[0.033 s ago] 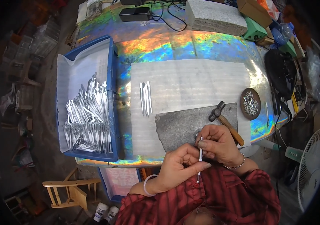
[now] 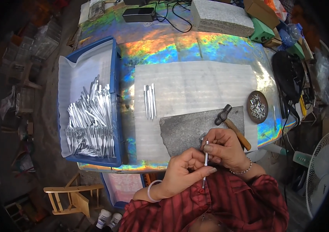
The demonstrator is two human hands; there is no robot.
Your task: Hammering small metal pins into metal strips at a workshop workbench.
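Observation:
Close in front of my chest, a slim silver-white metal stick (image 2: 206,159) stands nearly upright between my hands. My left hand (image 2: 185,172) pinches its lower part between thumb and curled fingers. Higher up, my right hand (image 2: 224,146) grips it near the top, thumb across the front. Both hands are over the near edge of a grey stone slab (image 2: 187,129). Lying across the slab's right part is a hammer (image 2: 234,130) with a wooden handle, just beyond my right hand. Several similar sticks (image 2: 149,101) lie side by side on the white foam sheet (image 2: 195,81).
On the left, a blue crate (image 2: 117,77) lined with white foam holds many silver sticks (image 2: 91,112). A brown oval dish (image 2: 257,119) of small metal pieces stands at right. At the back are a stone block (image 2: 222,19) and cables. A white fan (image 2: 321,174) stands at lower right.

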